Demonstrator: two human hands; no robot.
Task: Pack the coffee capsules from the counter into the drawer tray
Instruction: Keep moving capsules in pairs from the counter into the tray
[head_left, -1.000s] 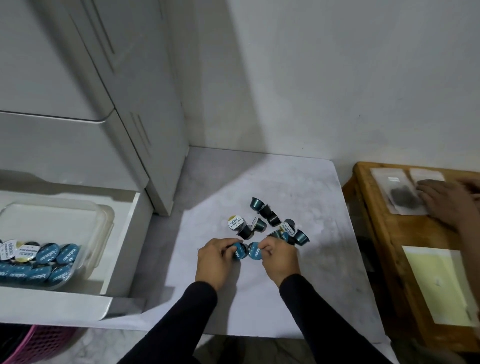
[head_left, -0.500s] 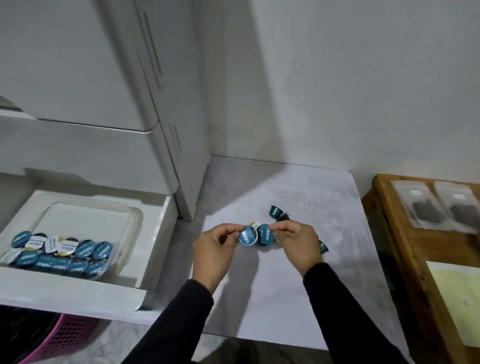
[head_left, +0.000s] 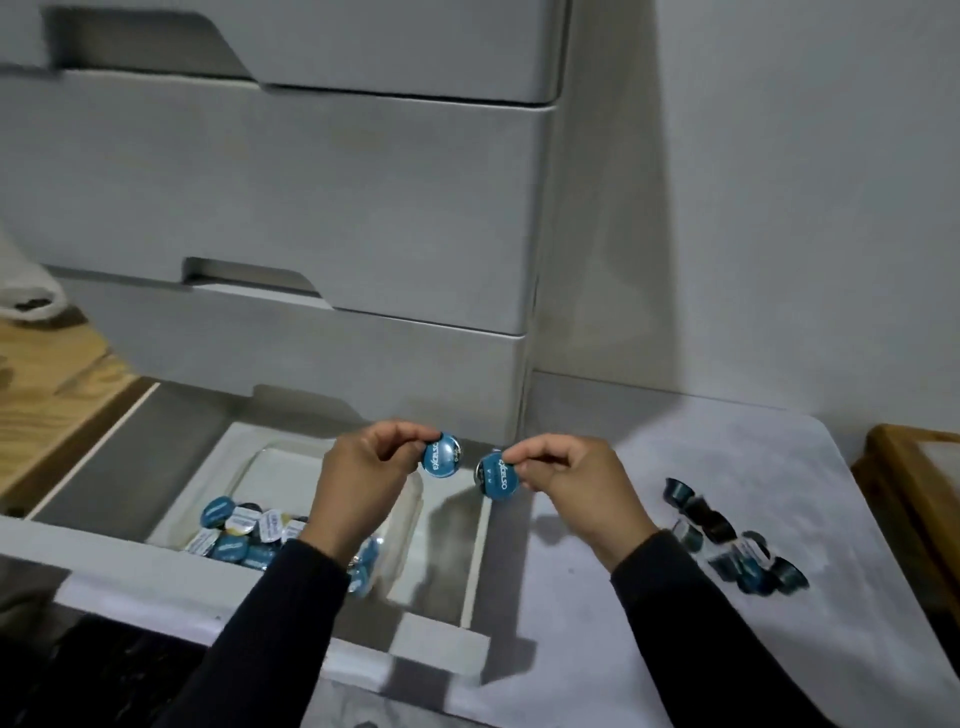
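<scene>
My left hand (head_left: 363, 473) pinches a blue-lidded coffee capsule (head_left: 440, 457) above the clear plastic tray (head_left: 270, 457) in the open drawer (head_left: 249, 603). My right hand (head_left: 566, 478) pinches a second blue capsule (head_left: 497, 479) over the drawer's right edge. Inside the tray lie several capsules (head_left: 244, 530) with blue and white lids, partly hidden by my left forearm. Several dark capsules (head_left: 727, 540) remain in a loose heap on the grey counter (head_left: 597, 597) to the right.
A grey drawer cabinet (head_left: 311, 208) rises behind the open drawer. A wooden table edge (head_left: 914, 467) borders the counter on the right. A wooden surface (head_left: 57, 384) with a pale bag lies at the far left. The wall stands behind the counter.
Both hands lifted a capsule each off the counter and carried them left to the open drawer. The view swung left, so the heap now lies at the right.
</scene>
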